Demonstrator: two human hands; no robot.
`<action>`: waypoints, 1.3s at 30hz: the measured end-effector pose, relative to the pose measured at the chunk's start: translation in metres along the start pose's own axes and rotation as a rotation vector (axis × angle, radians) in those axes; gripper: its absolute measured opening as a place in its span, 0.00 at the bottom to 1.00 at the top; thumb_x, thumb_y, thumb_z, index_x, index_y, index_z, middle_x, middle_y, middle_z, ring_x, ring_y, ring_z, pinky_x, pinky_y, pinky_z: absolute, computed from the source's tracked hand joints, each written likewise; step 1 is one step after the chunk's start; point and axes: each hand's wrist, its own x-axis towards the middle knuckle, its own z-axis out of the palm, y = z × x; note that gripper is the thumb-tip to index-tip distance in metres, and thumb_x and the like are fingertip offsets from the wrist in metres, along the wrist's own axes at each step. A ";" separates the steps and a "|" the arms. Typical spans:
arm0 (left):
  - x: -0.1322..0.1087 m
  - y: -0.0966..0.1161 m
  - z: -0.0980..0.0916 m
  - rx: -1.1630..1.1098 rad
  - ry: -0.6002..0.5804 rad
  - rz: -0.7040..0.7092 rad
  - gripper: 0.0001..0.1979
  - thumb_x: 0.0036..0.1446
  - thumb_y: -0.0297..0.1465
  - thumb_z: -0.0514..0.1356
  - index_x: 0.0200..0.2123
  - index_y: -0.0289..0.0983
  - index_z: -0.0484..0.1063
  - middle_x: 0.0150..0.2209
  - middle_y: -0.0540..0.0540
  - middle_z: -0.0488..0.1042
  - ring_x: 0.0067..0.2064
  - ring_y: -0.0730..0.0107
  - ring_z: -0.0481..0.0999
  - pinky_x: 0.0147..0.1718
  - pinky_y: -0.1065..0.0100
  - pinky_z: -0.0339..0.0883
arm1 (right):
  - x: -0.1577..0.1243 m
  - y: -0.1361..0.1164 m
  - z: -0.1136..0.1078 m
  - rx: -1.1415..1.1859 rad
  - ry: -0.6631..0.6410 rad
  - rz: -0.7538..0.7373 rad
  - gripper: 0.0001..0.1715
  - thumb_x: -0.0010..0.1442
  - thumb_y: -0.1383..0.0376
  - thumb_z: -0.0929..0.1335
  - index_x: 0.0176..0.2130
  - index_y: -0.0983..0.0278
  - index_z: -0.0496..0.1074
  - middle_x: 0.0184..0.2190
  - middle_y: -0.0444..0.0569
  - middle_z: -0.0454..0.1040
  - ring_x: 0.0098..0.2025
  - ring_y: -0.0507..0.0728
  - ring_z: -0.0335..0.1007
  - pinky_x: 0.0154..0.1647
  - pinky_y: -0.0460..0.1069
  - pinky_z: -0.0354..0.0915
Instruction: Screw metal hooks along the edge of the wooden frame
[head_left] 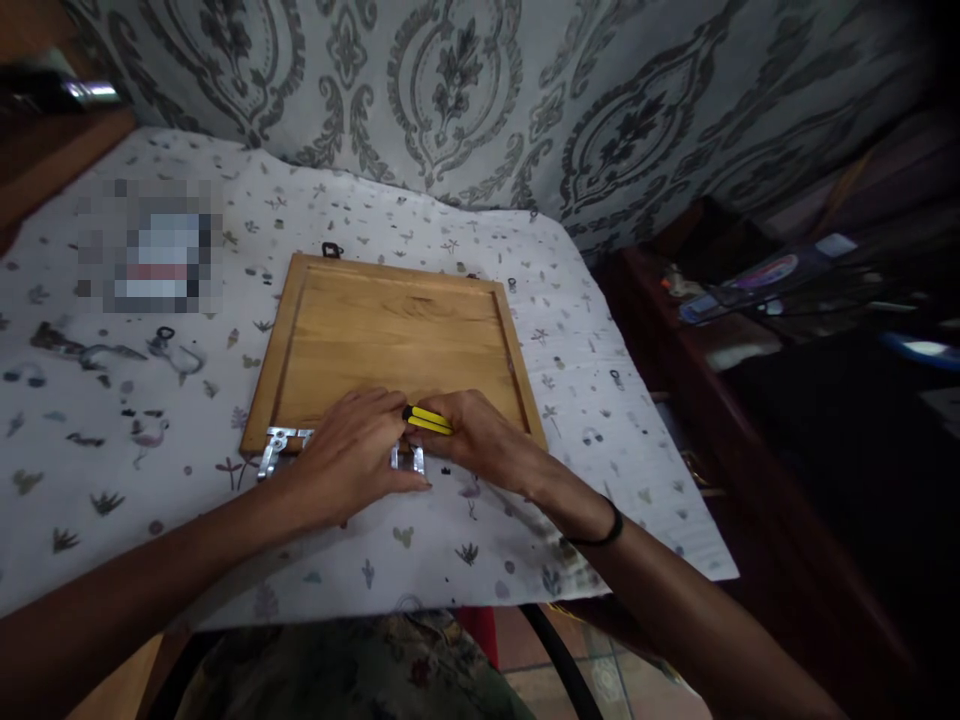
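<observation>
A framed wooden panel (390,330) lies flat on the patterned cloth. Along its front edge sits a shiny metal bracket (279,440), whose middle is covered by my left hand (352,450). That hand presses over the bracket, thumb stretched toward me and fingertips at the black end of a yellow-and-black tool (431,419). My right hand (480,435) is closed around this tool, close above the panel's front edge. The tool's working tip is hidden, so its exact kind cannot be made out.
The white printed cloth (637,480) covers the table. At the left lie a metal hook-like piece (176,350) and a blurred-out item (161,255). A small dark fitting (331,250) is at the panel's back edge. A patterned curtain (457,90) hangs behind; dark furniture (750,500) stands at right.
</observation>
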 end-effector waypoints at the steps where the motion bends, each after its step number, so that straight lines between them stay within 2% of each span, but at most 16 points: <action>1: 0.000 0.000 0.000 0.010 -0.002 -0.002 0.18 0.52 0.40 0.74 0.40 0.36 0.76 0.45 0.41 0.78 0.51 0.47 0.77 0.50 0.50 0.70 | 0.000 -0.001 0.000 0.002 -0.009 -0.013 0.21 0.65 0.52 0.69 0.29 0.66 0.72 0.26 0.42 0.71 0.28 0.49 0.63 0.30 0.45 0.56; 6: 0.000 0.003 -0.003 0.026 0.001 -0.010 0.19 0.52 0.40 0.74 0.40 0.36 0.76 0.49 0.39 0.78 0.53 0.47 0.76 0.53 0.50 0.69 | -0.001 0.000 0.000 -0.024 -0.011 -0.006 0.17 0.65 0.55 0.70 0.32 0.66 0.74 0.27 0.43 0.73 0.29 0.50 0.65 0.30 0.45 0.57; 9: 0.000 0.004 -0.004 0.039 -0.029 -0.024 0.17 0.53 0.39 0.74 0.40 0.35 0.76 0.47 0.39 0.79 0.51 0.47 0.77 0.51 0.50 0.70 | -0.002 0.002 0.000 -0.031 0.029 0.016 0.11 0.62 0.61 0.72 0.31 0.67 0.75 0.27 0.42 0.73 0.30 0.50 0.65 0.31 0.45 0.57; 12: 0.000 0.004 -0.004 0.028 -0.017 -0.018 0.17 0.52 0.39 0.74 0.39 0.36 0.76 0.45 0.41 0.78 0.50 0.47 0.77 0.50 0.50 0.70 | -0.003 0.003 0.001 0.001 0.033 0.041 0.08 0.61 0.63 0.72 0.33 0.67 0.77 0.28 0.42 0.74 0.30 0.50 0.66 0.31 0.45 0.57; 16: 0.001 0.002 -0.002 0.014 -0.010 -0.021 0.17 0.52 0.40 0.74 0.38 0.36 0.75 0.44 0.42 0.78 0.50 0.48 0.77 0.50 0.51 0.69 | -0.003 0.007 -0.002 0.061 0.013 0.022 0.16 0.61 0.55 0.72 0.33 0.67 0.76 0.27 0.42 0.72 0.30 0.50 0.64 0.31 0.45 0.57; 20: 0.000 0.001 -0.001 -0.008 -0.003 0.001 0.19 0.52 0.39 0.74 0.42 0.36 0.75 0.45 0.42 0.78 0.51 0.50 0.76 0.51 0.52 0.68 | -0.006 0.007 -0.008 0.122 0.021 0.008 0.26 0.60 0.46 0.71 0.28 0.65 0.70 0.23 0.40 0.63 0.26 0.48 0.56 0.26 0.45 0.53; 22: 0.000 0.000 -0.001 -0.012 0.002 0.005 0.20 0.52 0.40 0.74 0.41 0.36 0.75 0.46 0.42 0.78 0.52 0.50 0.76 0.51 0.52 0.68 | -0.011 0.005 -0.011 0.122 0.094 0.009 0.29 0.59 0.43 0.72 0.25 0.64 0.67 0.22 0.38 0.58 0.25 0.48 0.52 0.24 0.46 0.49; 24: 0.000 0.000 -0.001 0.006 0.008 0.005 0.20 0.51 0.41 0.75 0.39 0.36 0.74 0.45 0.42 0.78 0.50 0.50 0.76 0.49 0.54 0.68 | -0.017 0.002 -0.012 0.136 0.244 -0.012 0.29 0.61 0.43 0.70 0.25 0.63 0.65 0.21 0.38 0.57 0.24 0.48 0.51 0.23 0.47 0.50; 26: 0.000 0.000 0.000 0.027 0.021 0.012 0.21 0.50 0.43 0.75 0.37 0.36 0.73 0.42 0.43 0.77 0.47 0.52 0.76 0.46 0.56 0.68 | -0.025 -0.003 -0.013 0.179 0.431 -0.070 0.27 0.66 0.44 0.67 0.28 0.62 0.68 0.23 0.41 0.63 0.26 0.51 0.59 0.28 0.48 0.58; 28: 0.001 0.000 -0.001 0.039 0.030 0.016 0.21 0.50 0.44 0.75 0.35 0.36 0.73 0.39 0.45 0.76 0.44 0.54 0.76 0.43 0.58 0.67 | -0.033 -0.008 -0.012 0.209 0.600 -0.151 0.27 0.69 0.44 0.63 0.32 0.61 0.71 0.31 0.47 0.72 0.34 0.55 0.69 0.38 0.51 0.66; 30: 0.001 0.000 -0.001 0.042 0.030 0.012 0.20 0.50 0.44 0.75 0.35 0.37 0.73 0.37 0.46 0.75 0.43 0.56 0.75 0.42 0.59 0.66 | -0.040 -0.013 -0.010 0.196 0.710 -0.204 0.28 0.69 0.42 0.62 0.35 0.60 0.74 0.37 0.49 0.74 0.40 0.57 0.71 0.43 0.53 0.67; 32: 0.001 0.000 -0.001 0.039 0.031 0.010 0.20 0.50 0.43 0.75 0.35 0.37 0.73 0.36 0.47 0.75 0.42 0.56 0.75 0.41 0.60 0.66 | -0.046 -0.017 -0.007 0.196 0.727 -0.200 0.27 0.68 0.42 0.63 0.37 0.60 0.75 0.35 0.48 0.72 0.34 0.55 0.69 0.36 0.52 0.66; 34: 0.001 0.000 -0.001 0.037 0.038 0.011 0.20 0.50 0.43 0.74 0.35 0.37 0.73 0.36 0.47 0.75 0.41 0.57 0.75 0.40 0.60 0.65 | -0.050 -0.019 -0.003 0.212 0.686 -0.198 0.24 0.68 0.43 0.64 0.38 0.60 0.74 0.31 0.45 0.70 0.28 0.53 0.66 0.30 0.50 0.64; 39: -0.001 0.002 -0.002 0.016 0.031 0.011 0.17 0.53 0.41 0.73 0.35 0.36 0.73 0.37 0.46 0.75 0.43 0.55 0.75 0.41 0.60 0.65 | -0.049 -0.017 0.008 0.154 0.652 -0.264 0.17 0.71 0.52 0.65 0.38 0.60 0.72 0.30 0.43 0.71 0.28 0.52 0.70 0.31 0.50 0.66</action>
